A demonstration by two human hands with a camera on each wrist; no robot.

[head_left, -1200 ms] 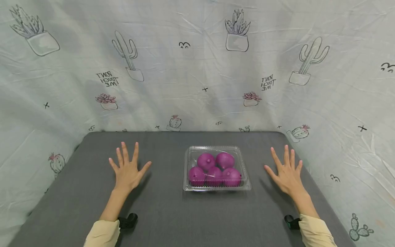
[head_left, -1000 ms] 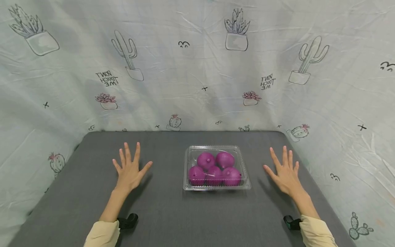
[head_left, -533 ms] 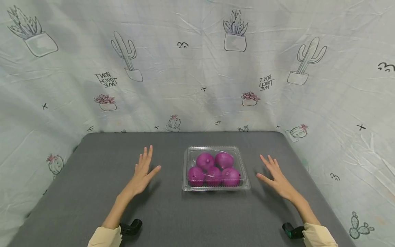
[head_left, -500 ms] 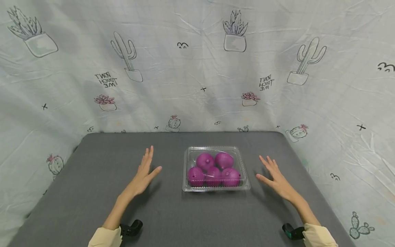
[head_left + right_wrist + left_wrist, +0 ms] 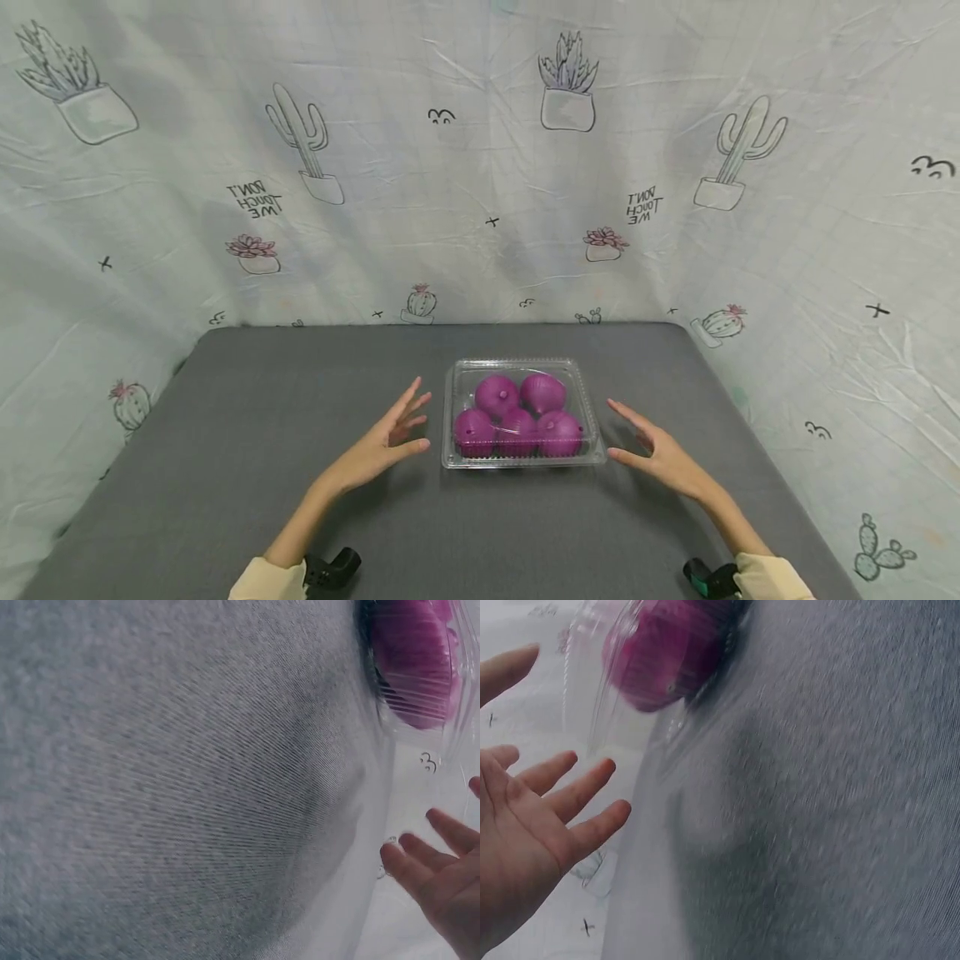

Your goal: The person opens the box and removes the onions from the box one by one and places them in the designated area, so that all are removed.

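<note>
A clear plastic clamshell box (image 5: 447, 417) with its lid down sits mid-table in the head view, holding several round purple onions (image 5: 517, 431). Just off its left side is my left hand (image 5: 382, 446), fingers spread and thumb apart, with nothing in it. My right hand (image 5: 660, 454) is close to the box's right side, fingers extended and thumb apart, also bare. The left wrist view has the left palm (image 5: 517, 832) facing the box, with a purple onion (image 5: 664, 656) showing through the plastic. From the right wrist, the fingers (image 5: 409, 870) appear below the box's end.
The box rests on a grey cloth-covered table (image 5: 480, 533). Behind and at both sides hangs a pale curtain (image 5: 480, 167) printed with cacti and potted plants. Black wrist straps (image 5: 333, 571) show at both cream sleeves.
Both hands have moved inward from the table's sides toward the box, turning so the palms face each other. The box and onions stay in place; the head view has shifted slightly.
</note>
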